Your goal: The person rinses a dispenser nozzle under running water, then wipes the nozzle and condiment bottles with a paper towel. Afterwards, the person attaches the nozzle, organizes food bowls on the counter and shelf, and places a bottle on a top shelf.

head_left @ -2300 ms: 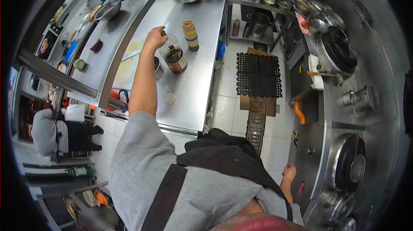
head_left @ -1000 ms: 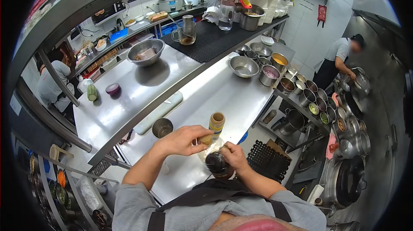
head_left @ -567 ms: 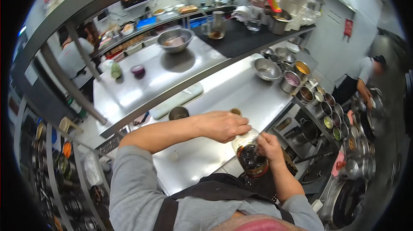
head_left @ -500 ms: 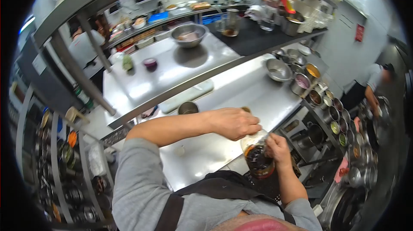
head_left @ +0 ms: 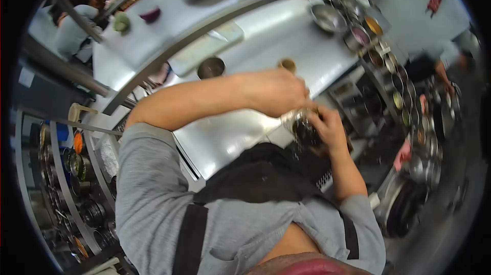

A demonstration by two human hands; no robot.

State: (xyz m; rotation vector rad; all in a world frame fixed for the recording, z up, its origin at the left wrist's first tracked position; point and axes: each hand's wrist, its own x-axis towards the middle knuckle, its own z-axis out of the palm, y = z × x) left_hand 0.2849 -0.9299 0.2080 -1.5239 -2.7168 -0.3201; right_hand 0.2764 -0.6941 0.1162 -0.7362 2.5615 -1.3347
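Observation:
My right hand [head_left: 330, 127] is wrapped round the upper side of a clear glass jar [head_left: 303, 127] with dark contents, held in front of my apron at the counter's near edge. Reaching across from the left, my left hand [head_left: 281, 93] is closed at the jar's mouth. Its fingers point down and are partly hidden behind the back of the hand, so what they hold cannot be made out. Motion blurs both hands. Just beyond the left hand stands a small tan cup [head_left: 287, 65]. A metal pot [head_left: 211, 68] sits past my left forearm.
A steel counter [head_left: 215, 147] lies before me, with a cutting board [head_left: 204, 50] on it. An overhead shelf bar [head_left: 169, 55] crosses in front. Metal bowls [head_left: 328, 18] and pots of food stand at the right. A co-worker's arm [head_left: 444, 73] shows at far right, another person [head_left: 74, 29] at upper left.
My view has tipped downward and turned, so the counter sits higher in the picture. Both hands stay at the jar, which appears higher and more covered by the right hand.

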